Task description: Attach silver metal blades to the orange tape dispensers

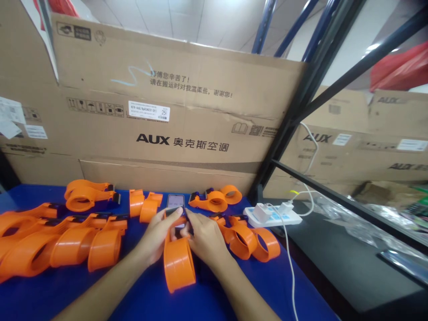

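Observation:
An orange tape dispenser (179,266) is held above the blue tabletop (147,296), its wide ring hanging toward me. My left hand (157,235) is closed on its left side, with the thumb along the top near the dark end. From the right, my right hand (204,232) has its fingers on that same dark end; the fingertips are partly hidden. Right behind the hands lies a phone (175,201) with its screen lit. More orange dispensers (105,249) stand in rows at the left, and others (242,240) are at the right.
A white power strip (274,217) with plugs and a trailing cable lies by the table's right edge. Cardboard sheeting (187,102) walls off the back. A dark rack post (294,98) rises at the right, beside a lower dark surface (334,249) with clear plastic wrapping.

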`<state>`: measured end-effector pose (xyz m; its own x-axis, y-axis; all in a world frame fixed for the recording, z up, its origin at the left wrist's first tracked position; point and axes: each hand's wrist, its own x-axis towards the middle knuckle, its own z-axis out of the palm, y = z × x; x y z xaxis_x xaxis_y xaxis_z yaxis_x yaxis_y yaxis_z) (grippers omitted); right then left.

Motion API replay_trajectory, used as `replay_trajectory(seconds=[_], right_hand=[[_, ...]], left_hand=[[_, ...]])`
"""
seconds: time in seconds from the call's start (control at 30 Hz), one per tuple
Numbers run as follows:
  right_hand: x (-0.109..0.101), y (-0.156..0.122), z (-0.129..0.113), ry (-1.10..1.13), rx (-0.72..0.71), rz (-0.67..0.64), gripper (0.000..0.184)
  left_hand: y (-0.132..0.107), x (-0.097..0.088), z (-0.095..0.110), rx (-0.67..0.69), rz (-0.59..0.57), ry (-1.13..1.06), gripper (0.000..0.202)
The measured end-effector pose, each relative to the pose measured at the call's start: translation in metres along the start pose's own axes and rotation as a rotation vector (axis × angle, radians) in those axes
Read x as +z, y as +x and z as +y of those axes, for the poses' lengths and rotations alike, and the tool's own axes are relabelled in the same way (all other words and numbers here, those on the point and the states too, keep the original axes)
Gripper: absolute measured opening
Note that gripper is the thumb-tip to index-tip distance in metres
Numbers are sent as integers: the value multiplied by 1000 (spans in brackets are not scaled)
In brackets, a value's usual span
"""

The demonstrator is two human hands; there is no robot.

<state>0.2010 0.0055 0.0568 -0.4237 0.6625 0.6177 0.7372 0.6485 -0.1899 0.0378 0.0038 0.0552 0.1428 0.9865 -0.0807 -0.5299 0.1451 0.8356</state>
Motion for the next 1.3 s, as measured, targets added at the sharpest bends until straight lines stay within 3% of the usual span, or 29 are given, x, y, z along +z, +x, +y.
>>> replay_trajectory(seconds=[0.23, 0.47, 0.6, 0.87, 1.0, 1.13, 1.3], right_hand=[[2, -5, 1, 95, -65, -3, 56], [-10, 4, 3, 123, -58, 89, 38], [-19, 8, 8, 165, -100, 79, 37], [-13, 5, 8, 235, -93, 154, 34], [-25, 9, 9, 338, 48, 206, 25], [-30, 15, 16, 322, 282, 278, 23], [-17, 13, 29, 53, 389, 38, 24]], left_hand=[[-4, 1, 3, -7, -54, 67, 39], [0, -4, 5, 92, -5, 147, 39], [3, -7, 3, 143, 20, 214, 42], [2, -9, -4, 139, -26, 335, 41], [-1, -9, 3, 117, -108, 383, 41], [-2, -7, 8, 95, -26, 319, 39], [1, -9, 4, 93, 32, 319, 38]])
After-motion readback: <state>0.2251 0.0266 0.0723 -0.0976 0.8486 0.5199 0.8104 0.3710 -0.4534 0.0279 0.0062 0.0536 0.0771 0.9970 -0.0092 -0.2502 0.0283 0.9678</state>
